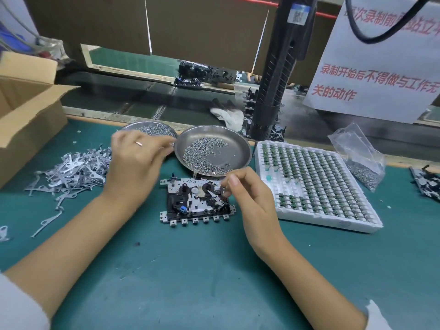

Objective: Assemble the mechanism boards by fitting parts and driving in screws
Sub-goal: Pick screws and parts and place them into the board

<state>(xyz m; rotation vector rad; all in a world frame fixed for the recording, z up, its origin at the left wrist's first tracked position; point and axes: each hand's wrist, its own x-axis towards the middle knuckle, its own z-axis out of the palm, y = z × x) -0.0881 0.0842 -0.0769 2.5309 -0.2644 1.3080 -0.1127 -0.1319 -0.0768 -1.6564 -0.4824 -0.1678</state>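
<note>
At nine o'clock on the green counter (190,270) sits an open brown cardboard box (26,110), and beside it a heap of thin grey metal levers (76,170). The left hand (135,163) reaches up toward the left shiny round metal dish of tiny screws (154,129). Its grip is blurry, so I cannot tell if it pinches anything. In the middle lies the black and silver mechanism board (195,201). At twelve o'clock from the board is a second round metal dish of screws (212,151). The right hand (247,194) holds its grip together over the board's top right corner, maybe on a small part, but it is too small to tell. A black electric screwdriver (276,75) hangs above, untouched. At three o'clock sits a white tray of small green parts (314,184), with some pockets bare.

I think the work is midway: parts are on the board, and screws are still to drive. The white sign (376,55) has red Chinese writing, partly readable: "录制开始后不得做与工作无关的动作".
</note>
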